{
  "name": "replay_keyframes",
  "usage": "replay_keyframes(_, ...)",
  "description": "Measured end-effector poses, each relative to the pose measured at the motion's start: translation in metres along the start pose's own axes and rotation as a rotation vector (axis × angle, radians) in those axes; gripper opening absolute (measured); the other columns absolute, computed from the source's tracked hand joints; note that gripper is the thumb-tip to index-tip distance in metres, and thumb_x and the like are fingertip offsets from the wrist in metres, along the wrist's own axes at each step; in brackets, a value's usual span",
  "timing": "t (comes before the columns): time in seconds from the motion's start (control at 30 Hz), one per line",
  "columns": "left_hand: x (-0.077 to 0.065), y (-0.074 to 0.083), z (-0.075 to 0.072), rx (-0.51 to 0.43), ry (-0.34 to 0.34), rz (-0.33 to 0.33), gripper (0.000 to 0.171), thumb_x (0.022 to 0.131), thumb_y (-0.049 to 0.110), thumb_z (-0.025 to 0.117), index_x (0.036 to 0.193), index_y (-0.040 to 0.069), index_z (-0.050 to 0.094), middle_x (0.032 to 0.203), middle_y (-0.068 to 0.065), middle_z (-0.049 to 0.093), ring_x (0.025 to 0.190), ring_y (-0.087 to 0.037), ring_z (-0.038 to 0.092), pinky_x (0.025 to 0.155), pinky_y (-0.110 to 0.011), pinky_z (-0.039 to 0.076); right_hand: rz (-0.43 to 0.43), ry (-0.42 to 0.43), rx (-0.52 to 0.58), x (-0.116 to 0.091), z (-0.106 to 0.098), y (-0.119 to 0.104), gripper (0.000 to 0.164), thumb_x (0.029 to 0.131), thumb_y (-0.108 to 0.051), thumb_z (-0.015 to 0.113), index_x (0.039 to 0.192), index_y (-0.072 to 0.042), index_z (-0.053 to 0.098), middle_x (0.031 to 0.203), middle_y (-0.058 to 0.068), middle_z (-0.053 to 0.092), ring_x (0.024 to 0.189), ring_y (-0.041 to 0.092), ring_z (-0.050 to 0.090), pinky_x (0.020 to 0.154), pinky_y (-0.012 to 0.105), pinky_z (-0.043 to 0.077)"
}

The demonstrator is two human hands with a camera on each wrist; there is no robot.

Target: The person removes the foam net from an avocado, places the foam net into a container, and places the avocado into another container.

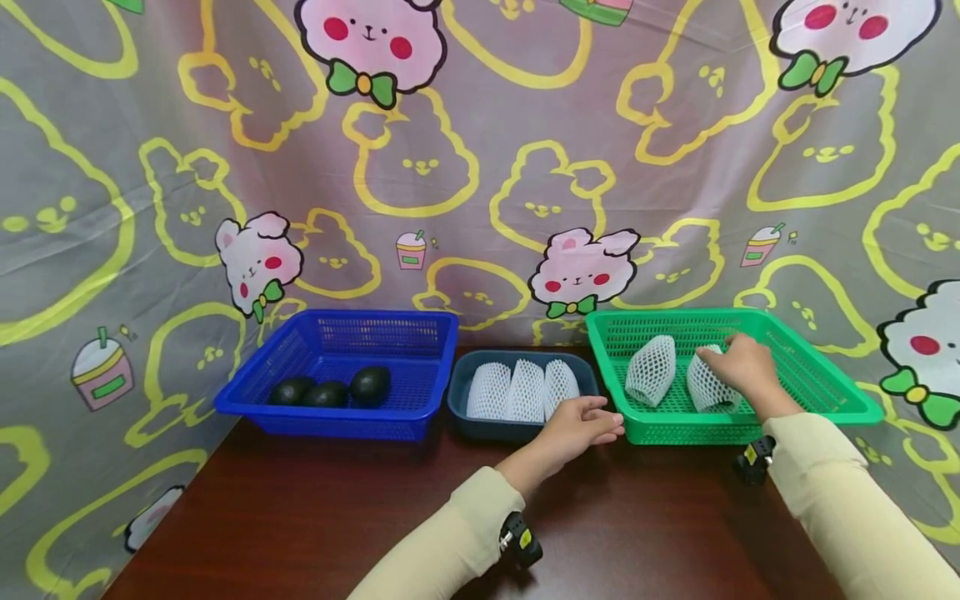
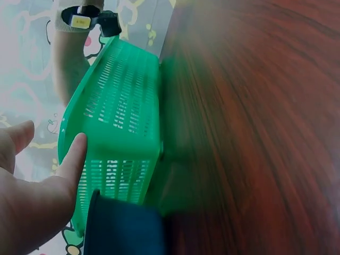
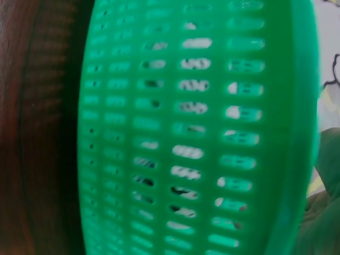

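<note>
In the head view my right hand (image 1: pixel 744 369) reaches into the green basket (image 1: pixel 675 433). Thumb and fingers hold the upper part of a bulging white foam net sleeve (image 1: pixel 707 387); what fills it is mostly hidden. Left of it leans a second bulging foam net sleeve (image 1: pixel 651 372). My left hand (image 1: pixel 576 429) hovers by the front right corner of the dark tray (image 1: pixel 495 429), fingers loosely extended toward the green basket's corner, with nothing held. Flat white foam net sleeves (image 1: pixel 525 392) lie side by side in that tray. In the right wrist view the basket wall hides most of the right hand (image 3: pixel 321 212).
A blue basket (image 1: pixel 337 423) with several dark avocados (image 1: pixel 371 386) stands at the left. All the containers sit along the back of a dark wooden table (image 1: pixel 375 492), before a patterned curtain (image 1: pixel 465 208).
</note>
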State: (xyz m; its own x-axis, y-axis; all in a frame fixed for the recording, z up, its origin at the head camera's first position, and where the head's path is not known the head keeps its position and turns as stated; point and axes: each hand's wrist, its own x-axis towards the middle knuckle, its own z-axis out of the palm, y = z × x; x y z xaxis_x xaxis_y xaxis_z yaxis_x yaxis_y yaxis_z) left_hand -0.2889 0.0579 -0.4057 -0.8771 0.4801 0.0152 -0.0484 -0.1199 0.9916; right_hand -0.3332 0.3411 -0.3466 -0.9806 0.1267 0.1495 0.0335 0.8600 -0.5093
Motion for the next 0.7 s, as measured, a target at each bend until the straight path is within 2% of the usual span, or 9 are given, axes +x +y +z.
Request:
replay_keyframes(0.07,0.001,0.001,0.002,-0.033,0.003,-0.003,0.051,0.094,0.005,0.062,0.138,-0.012,0.042,0.107,-0.014,0.067,0.098,-0.026,0.068,0.088,-0.04,0.05,-0.001,-0.011,-0.013,0.002,0.001,0.004,0.059,0.098,-0.035,0.052,0.105,0.024,0.052,0.095,0.041,0.051,0.084,0.051,0.052,0.068,0.055,0.047)
replay_keyframes(0.13,0.003,0.001,0.005,-0.075,0.009,-0.007,0.05,0.094,0.004,0.062,0.137,-0.012,0.042,0.107,-0.015,0.067,0.099,-0.027,0.068,0.086,-0.037,0.052,0.004,-0.027,-0.026,0.005,0.002,0.008,0.051,0.097,-0.034,0.054,0.079,0.014,0.05,0.071,0.025,0.047,0.065,0.037,0.049,0.057,0.045,0.043)
replay_keyframes(0.2,0.004,0.001,0.006,-0.104,0.015,-0.011,0.049,0.095,0.004,0.062,0.137,-0.013,0.042,0.106,-0.015,0.067,0.098,-0.028,0.068,0.083,-0.034,0.053,0.02,-0.054,-0.027,0.006,0.002,0.012,0.049,0.096,-0.034,0.055,0.071,0.006,0.045,0.064,0.014,0.041,0.06,0.029,0.044,0.054,0.04,0.039)
replay_keyframes(0.27,0.006,0.001,0.008,-0.134,0.023,-0.019,0.049,0.094,0.003,0.061,0.136,-0.014,0.042,0.105,-0.016,0.068,0.098,-0.029,0.068,0.082,-0.033,0.054,0.04,-0.088,-0.035,0.007,0.002,0.016,0.052,0.096,-0.034,0.055,0.073,0.012,0.048,0.065,0.019,0.045,0.062,0.033,0.048,0.055,0.042,0.042)
replay_keyframes(0.33,0.008,-0.001,0.009,-0.149,0.026,-0.02,0.048,0.095,0.002,0.061,0.136,-0.015,0.042,0.105,-0.017,0.068,0.097,-0.03,0.068,0.081,-0.033,0.054,0.059,-0.117,-0.035,0.008,0.001,0.019,0.056,0.096,-0.036,0.054,0.083,0.018,0.052,0.074,0.026,0.051,0.071,0.038,0.052,0.059,0.045,0.045)
replay_keyframes(0.5,0.013,-0.004,0.013,-0.154,0.061,-0.014,0.042,0.095,0.0,0.059,0.131,-0.017,0.046,0.1,-0.02,0.068,0.094,-0.033,0.068,0.079,-0.035,0.055,0.078,-0.178,-0.047,0.012,0.003,0.028,0.055,0.096,-0.041,0.052,0.074,0.009,0.049,0.068,0.017,0.046,0.066,0.031,0.048,0.057,0.04,0.042)
replay_keyframes(0.57,0.015,-0.004,0.016,-0.147,0.088,-0.018,0.038,0.094,-0.001,0.059,0.127,-0.016,0.05,0.096,-0.021,0.069,0.091,-0.033,0.069,0.077,-0.035,0.056,0.077,-0.189,-0.055,0.014,0.004,0.031,0.059,0.097,-0.042,0.051,0.077,0.014,0.049,0.071,0.023,0.047,0.069,0.035,0.05,0.059,0.042,0.044)
replay_keyframes(0.63,0.017,-0.004,0.019,-0.138,0.115,-0.026,0.033,0.094,-0.001,0.059,0.123,-0.015,0.054,0.091,-0.022,0.069,0.088,-0.033,0.07,0.076,-0.035,0.056,0.081,-0.202,-0.061,0.015,0.004,0.034,0.068,0.097,-0.042,0.05,0.094,0.026,0.049,0.087,0.037,0.052,0.081,0.045,0.054,0.066,0.049,0.047)
replay_keyframes(0.7,0.018,-0.004,0.021,-0.137,0.135,-0.034,0.03,0.094,-0.001,0.059,0.12,-0.015,0.056,0.089,-0.023,0.069,0.086,-0.032,0.07,0.075,-0.035,0.056,0.086,-0.213,-0.06,0.015,0.005,0.036,0.074,0.098,-0.042,0.049,0.108,0.032,0.043,0.103,0.045,0.049,0.092,0.052,0.053,0.073,0.054,0.047)
